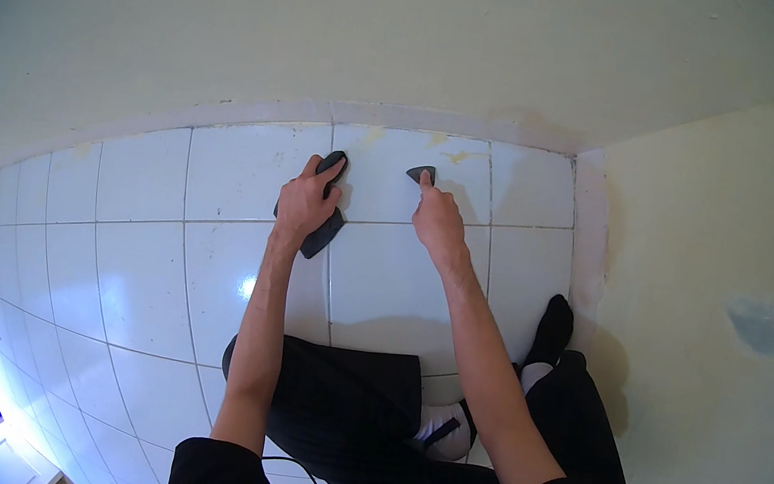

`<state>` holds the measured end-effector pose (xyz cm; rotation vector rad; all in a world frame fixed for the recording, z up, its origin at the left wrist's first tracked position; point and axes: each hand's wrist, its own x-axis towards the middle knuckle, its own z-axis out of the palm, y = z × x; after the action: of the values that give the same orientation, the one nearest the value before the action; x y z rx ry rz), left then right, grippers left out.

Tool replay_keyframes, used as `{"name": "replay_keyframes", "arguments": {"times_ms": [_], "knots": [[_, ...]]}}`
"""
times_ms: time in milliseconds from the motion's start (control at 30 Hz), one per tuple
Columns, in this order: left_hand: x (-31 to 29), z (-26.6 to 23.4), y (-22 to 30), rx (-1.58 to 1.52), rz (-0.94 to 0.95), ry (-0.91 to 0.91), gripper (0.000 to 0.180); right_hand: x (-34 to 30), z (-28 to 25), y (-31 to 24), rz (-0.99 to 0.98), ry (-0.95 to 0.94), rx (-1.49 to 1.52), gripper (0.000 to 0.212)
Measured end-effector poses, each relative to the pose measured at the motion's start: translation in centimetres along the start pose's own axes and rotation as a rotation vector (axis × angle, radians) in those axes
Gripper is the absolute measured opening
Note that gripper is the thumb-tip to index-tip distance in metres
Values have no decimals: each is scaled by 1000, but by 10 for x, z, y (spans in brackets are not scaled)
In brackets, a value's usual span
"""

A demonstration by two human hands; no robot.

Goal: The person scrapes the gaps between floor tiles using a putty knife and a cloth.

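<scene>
A small dark scraper point(421, 174) with a flared blade sits just above the middle of the view, near 12 o'clock, over a white floor tile point(390, 288); whether its edge touches the glaze cannot be told. The right hand point(439, 220) is closed around its handle, index finger stretched forward onto the base of the blade. At 10 o'clock, over the neighbouring tiles, the left hand point(305, 206) is wrapped around a black tool point(321, 240) whose broad end points toward 6 o'clock. Yellowish stains point(462, 159) mark the floor at 1 o'clock from the scraper, below the pale wall point(341, 22) that fills the 12 o'clock side. The floor's corner lies at 2 o'clock, and a side wall point(694, 220) bears a grey patch point(756, 326) at 3 o'clock. A black-socked foot point(552, 334) rests at 4 o'clock, and a folded leg point(344, 382) in black at 6.
</scene>
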<state>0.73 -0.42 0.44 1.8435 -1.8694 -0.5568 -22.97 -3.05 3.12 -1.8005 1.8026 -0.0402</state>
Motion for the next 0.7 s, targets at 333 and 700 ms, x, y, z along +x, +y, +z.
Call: {"name": "replay_keyframes", "arguments": {"times_ms": [333,700], "knots": [[-1,0,-1,7,3,9,45,-3,1,-9,63,7,29,56],[1,-1,1,3,-16,-12,44,9,6,5,71,-7,27,56]]}}
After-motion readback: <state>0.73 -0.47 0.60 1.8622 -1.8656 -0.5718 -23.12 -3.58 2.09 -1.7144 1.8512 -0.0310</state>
